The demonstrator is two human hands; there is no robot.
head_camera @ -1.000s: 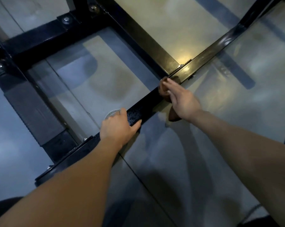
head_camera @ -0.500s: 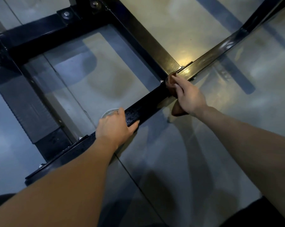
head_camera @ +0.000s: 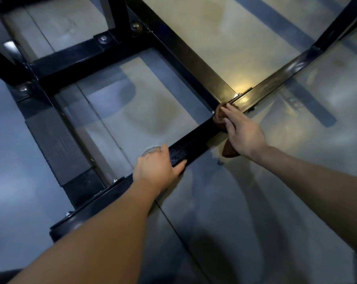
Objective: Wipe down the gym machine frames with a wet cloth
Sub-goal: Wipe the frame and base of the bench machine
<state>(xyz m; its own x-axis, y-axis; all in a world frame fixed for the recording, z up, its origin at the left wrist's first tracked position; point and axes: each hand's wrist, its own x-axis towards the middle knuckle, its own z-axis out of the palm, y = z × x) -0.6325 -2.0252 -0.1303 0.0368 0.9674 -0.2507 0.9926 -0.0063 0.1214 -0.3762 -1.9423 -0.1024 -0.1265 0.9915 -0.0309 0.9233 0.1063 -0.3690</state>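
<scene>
Right hand: your right hand (head_camera: pixel 244 131) lies flat over the brown cloth (head_camera: pixel 219 117), fingers fairly straight, pressing it onto the black floor bar (head_camera: pixel 191 143) right at the joint with the crossing bar (head_camera: pixel 196 64).
Left hand: your left hand (head_camera: pixel 156 167) rests on the same bar nearer to you, thumb on the near edge and fingers over the far edge. How tightly those fingers curl I cannot tell; it looks like bracing.
Cloth: bunched under your fingertips at the joint, with a loose tail (head_camera: pixel 228 151) hanging down the near side of the bar to the floor (head_camera: pixel 224 212).
What changed: over the last second the cloth has slid up the bar, from the middle stretch to the joint. Your left hand has stayed put.
Meaning: this length of bar looks covered. You probably need to work round the bolted corner (head_camera: pixel 238 95) next, then start on a neighbouring bar.
Nearby: a round floor fitting (head_camera: pixel 148 150) sits just beyond your left fingers.
</scene>
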